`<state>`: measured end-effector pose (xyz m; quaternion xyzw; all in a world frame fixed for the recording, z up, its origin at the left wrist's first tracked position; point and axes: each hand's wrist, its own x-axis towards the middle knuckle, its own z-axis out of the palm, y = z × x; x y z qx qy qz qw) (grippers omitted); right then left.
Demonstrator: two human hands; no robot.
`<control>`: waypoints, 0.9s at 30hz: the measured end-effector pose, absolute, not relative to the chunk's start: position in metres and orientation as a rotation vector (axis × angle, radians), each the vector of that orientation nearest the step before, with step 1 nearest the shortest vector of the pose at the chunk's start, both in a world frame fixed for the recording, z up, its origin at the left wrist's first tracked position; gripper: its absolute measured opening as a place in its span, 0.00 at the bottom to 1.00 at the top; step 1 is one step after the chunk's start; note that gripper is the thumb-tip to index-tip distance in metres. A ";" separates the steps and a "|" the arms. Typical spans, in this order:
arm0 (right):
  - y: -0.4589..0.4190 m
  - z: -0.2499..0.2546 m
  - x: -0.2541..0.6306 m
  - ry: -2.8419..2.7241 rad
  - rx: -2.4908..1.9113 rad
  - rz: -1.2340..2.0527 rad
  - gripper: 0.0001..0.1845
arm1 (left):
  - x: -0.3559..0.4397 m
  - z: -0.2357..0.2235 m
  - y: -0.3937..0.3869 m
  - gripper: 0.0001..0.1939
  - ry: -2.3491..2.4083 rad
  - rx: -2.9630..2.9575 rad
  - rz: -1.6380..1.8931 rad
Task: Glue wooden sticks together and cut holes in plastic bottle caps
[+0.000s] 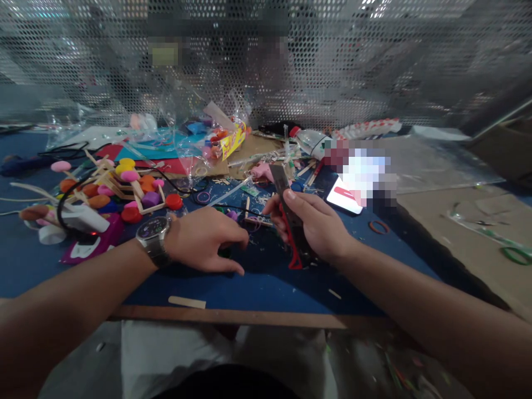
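My right hand [318,221] is closed around a long, flat black-and-red tool [296,230] that looks like a utility knife. Its grey upper end points up and away from me, and my thumb lies along its face. To the left, my left hand [208,238], with a watch [153,235] on the wrist, hangs low over the blue table, palm down. Its thumb and fingers are apart, with nothing visible between them. A small dark green thing shows partly beneath that hand. Between the hands and beyond them are a small craft-stick piece [248,210] and scattered shavings.
Craft-stick builds with coloured clay balls [128,188] and a purple device [93,244] with a cable stand left. A pink glue gun [262,172], plastic bottle [311,143] and clay packets [233,139] lie behind. A lit phone [344,197] is at right; a loose craft stick [187,302] lies near the front edge.
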<state>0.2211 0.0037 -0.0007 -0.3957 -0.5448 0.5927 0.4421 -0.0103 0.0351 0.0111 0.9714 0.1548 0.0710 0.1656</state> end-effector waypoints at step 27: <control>0.005 -0.005 0.224 -1.327 -1.034 1.541 0.22 | 0.002 0.005 0.026 0.07 0.454 2.410 0.559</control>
